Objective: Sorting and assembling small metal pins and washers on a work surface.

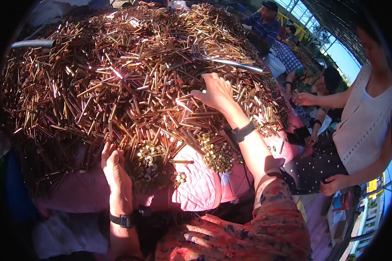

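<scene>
A wide heap of thin copper-coloured metal rods or tubes [152, 78] covers most of the surface before me. Over its right part reaches my right hand [217, 92], open, with thumb and fingers apart and the fingertips at the rods. At the heap's near edge, my left hand [113, 167] has its fingers curled together; what they hold, if anything, is hidden. Between my hands, close to me, lie small ring-like brass pieces [150, 156] and a second little pile of brass-coloured bits [217, 154]. One single rod [181, 162] rests between these piles.
Pink quilted cloth [196, 187] lies under the heap. A fork-like metal tool [235, 64] rests on the rods, and a grey tube [32, 44] sticks out far left. A person in a white knit top [366, 126] stands at right; others sit beyond.
</scene>
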